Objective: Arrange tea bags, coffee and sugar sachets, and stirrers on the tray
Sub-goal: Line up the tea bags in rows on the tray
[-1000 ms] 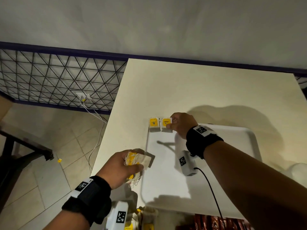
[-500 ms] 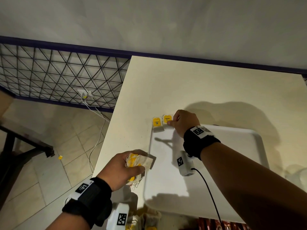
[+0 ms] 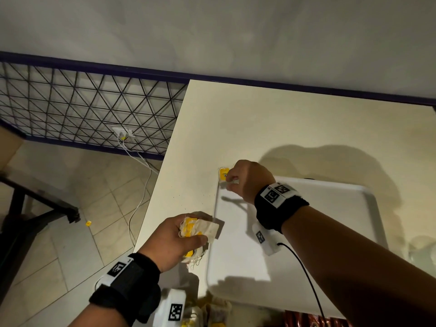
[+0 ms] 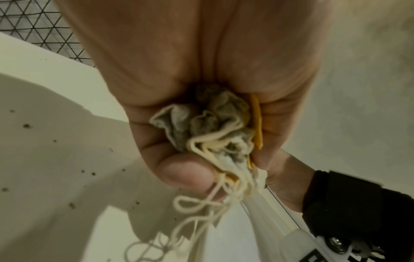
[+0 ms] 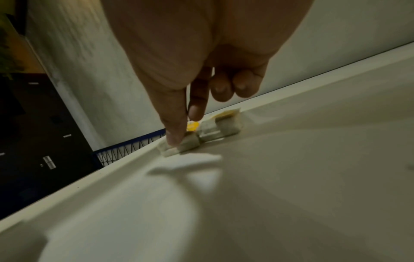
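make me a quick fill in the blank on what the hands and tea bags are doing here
1. The left hand grips a bunch of ____.
2. The right hand touches a tea bag at the tray's far ____ corner.
3. The labels on the tea bags are ____ in colour.

Missing words: tea bags; left; yellow

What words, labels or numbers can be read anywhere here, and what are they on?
No text can be read.
Yellow tags on the tea bags at the tray corner: a small dark mark, too small to read.
Wristbands: black-and-white square code markers, no letters.
White block at the bottom edge: the same kind of marker.
Tea bags held in the left hand: yellow tags, print not visible.
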The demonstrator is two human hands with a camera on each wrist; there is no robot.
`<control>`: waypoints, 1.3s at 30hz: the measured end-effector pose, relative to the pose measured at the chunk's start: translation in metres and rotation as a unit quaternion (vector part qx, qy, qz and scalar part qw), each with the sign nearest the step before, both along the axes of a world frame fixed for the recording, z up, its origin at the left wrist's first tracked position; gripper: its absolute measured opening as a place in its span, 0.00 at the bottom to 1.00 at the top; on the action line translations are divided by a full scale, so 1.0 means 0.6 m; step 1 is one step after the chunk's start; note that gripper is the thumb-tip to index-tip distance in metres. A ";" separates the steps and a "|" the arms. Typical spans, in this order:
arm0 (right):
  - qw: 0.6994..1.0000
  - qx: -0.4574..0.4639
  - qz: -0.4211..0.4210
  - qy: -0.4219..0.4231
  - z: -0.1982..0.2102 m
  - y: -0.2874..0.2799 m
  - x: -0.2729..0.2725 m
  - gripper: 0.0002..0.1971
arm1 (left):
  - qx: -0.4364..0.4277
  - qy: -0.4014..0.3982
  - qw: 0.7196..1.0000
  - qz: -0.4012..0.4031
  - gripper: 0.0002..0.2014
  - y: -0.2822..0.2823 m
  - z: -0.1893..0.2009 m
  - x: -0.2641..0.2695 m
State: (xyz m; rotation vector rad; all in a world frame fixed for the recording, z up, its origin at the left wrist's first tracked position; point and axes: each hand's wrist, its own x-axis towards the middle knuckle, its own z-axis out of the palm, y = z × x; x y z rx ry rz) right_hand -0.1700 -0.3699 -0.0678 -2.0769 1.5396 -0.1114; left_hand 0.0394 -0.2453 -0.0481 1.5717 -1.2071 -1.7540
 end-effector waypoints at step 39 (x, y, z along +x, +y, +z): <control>0.992 0.028 0.029 0.116 0.026 -0.021 -0.037 0.15 | 0.001 0.014 1.000 -0.012 0.17 0.004 -0.012 0.001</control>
